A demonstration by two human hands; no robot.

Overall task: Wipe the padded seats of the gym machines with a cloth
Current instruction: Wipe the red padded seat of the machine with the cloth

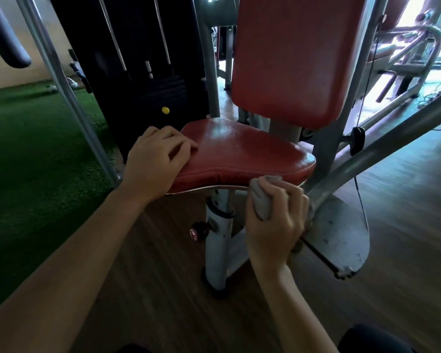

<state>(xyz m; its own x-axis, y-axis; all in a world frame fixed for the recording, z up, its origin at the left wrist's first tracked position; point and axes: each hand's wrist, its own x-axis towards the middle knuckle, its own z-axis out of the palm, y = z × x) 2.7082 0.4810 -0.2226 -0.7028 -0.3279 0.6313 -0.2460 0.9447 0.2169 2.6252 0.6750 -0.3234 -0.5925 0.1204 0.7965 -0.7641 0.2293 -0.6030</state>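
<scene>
Both hands are at the red seat pad (245, 151). The left hand (155, 159) rests on its left edge, fingers loosely bent, holding nothing. The right hand (278, 220) is fisted around a bunched grey cloth (261, 200) at the pad's front rim, near its right corner. The pad's top lies up and beyond the cloth, so the next sweep probably falls to the right hand.

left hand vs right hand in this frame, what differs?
1. The left hand holds nothing, while the right hand grips a bunched grey cloth.
2. The left hand rests on top of the red seat at its left edge, fingers bent. The right hand is lower, bringing the cloth against the seat's front edge.
3. The left hand shows its back, the right hand its knuckles in a fist.

Shared: both hands are bare and at the same seat.
</scene>
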